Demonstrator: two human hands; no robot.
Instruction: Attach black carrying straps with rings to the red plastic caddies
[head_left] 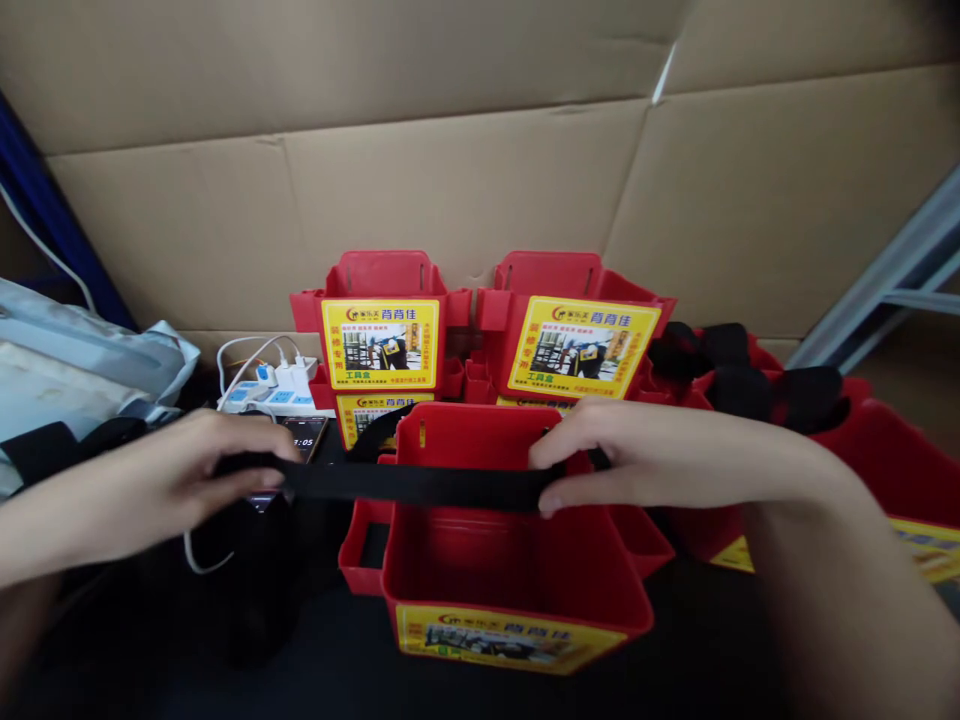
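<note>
Both hands clamped on a flat black fabric strap [412, 484]: left hand [225, 465] pinches it at 9 o'clock, right hand [592, 455] at 3. Span between runs straight, so probably under tension to keep it flat. It crosses the 12 o'clock side of an open red plastic box with a yellow printed label [480, 435], set on a black tabletop [337, 640], mouth up, likely for easy access. Can't tell if strap's attached. One labelled red box [382, 270] stands at 11 o'clock, a second red box [551, 272] at 1, presumably parked clear of the hands.
</note>
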